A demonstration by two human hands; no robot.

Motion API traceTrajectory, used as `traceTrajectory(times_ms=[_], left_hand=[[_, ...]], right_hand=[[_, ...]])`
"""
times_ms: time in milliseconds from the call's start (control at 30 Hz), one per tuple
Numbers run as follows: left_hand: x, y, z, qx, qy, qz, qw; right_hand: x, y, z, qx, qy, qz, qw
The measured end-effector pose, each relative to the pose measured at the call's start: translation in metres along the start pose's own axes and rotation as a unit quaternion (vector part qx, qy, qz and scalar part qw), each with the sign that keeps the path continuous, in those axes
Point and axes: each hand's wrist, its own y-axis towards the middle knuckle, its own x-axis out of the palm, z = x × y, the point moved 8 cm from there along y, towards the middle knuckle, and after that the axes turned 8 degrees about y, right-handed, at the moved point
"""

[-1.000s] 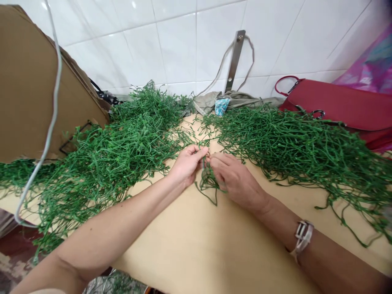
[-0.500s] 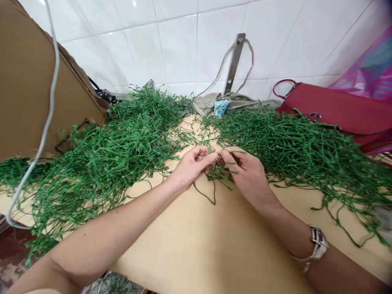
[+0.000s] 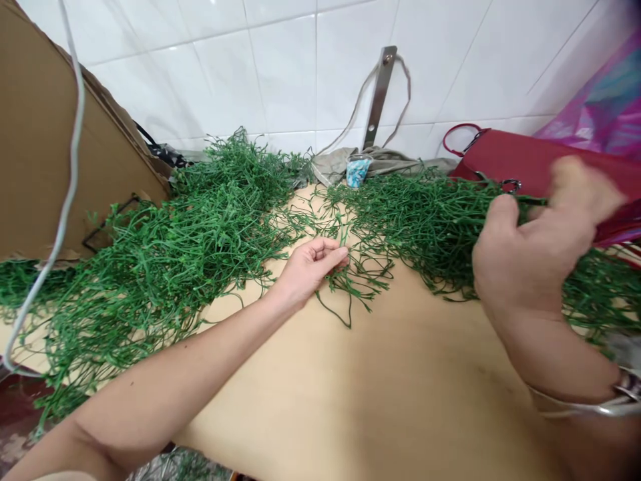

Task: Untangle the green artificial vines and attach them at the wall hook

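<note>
Near the middle of the table, my left hand (image 3: 316, 262) is closed, pinching a thin green artificial plant stem (image 3: 343, 235) between thumb and fingers. Several loose green strands (image 3: 356, 288) lie under and beside it on the tabletop. My right hand (image 3: 535, 250) is raised at the right, in front of the right-hand pile of green stems (image 3: 425, 214) and the red bag (image 3: 541, 160). Its fingers are smeared by motion, but thumb and fingers stand apart and no stem shows between them. A larger pile of green stems (image 3: 200, 234) spreads on the left.
A cardboard box (image 3: 65, 147) stands at the left, with a white cable (image 3: 73, 147) hanging before it. At the back are a blue-and-white cup (image 3: 358, 172), grey cloth (image 3: 333, 166) and a metal strip (image 3: 379, 97) against the tiled wall. A pink plastic bag (image 3: 598, 110) is at the far right.
My right hand has left my left hand and swung up to the right, over the right pile. My left hand has stayed nearly in place, still pinching a stem.
</note>
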Motion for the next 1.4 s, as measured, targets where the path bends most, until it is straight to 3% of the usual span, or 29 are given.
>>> traceTrajectory(times_ms=[100,233,367,533,667,867,1033,1133,1300,1400], left_hand=[[0.005,-0.003,0.0,-0.016,-0.004,-0.014,1.0],[0.008,-0.007,0.004,-0.007,-0.003,-0.02,1.0],[0.01,-0.007,0.008,0.016,0.0,-0.038,0.999],[0.006,-0.005,0.008,0.022,0.017,-0.03,0.999],[0.005,-0.004,0.01,0.029,0.04,-0.025,0.998],[0.004,-0.004,0.009,0.039,0.024,-0.021,0.999],[0.005,-0.003,0.005,0.022,0.037,-0.024,0.999],[-0.001,-0.002,0.008,0.037,0.055,0.007,0.998],[-0.012,0.002,0.009,0.038,0.045,0.05,0.997],[-0.015,0.005,0.008,0.034,0.023,0.054,0.998]], right_hand=[[0.0,0.001,-0.015,-0.03,-0.05,0.002,0.998],[0.018,-0.006,-0.043,-0.094,-0.135,0.031,0.986],[0.048,-0.017,-0.061,-0.162,-0.174,-0.033,0.971],[0.05,-0.016,-0.038,-0.071,-0.083,-0.053,0.993],[0.062,-0.018,-0.022,-0.027,-0.05,-0.107,0.993],[0.071,-0.022,-0.009,0.039,-0.042,-0.098,0.994],[0.074,-0.024,-0.012,0.005,-0.109,-0.114,0.987],[0.079,-0.027,-0.013,-0.019,-0.143,-0.136,0.98],[0.098,-0.038,-0.017,-0.088,-0.226,-0.223,0.944],[0.095,-0.037,-0.024,-0.106,-0.253,-0.172,0.946]])
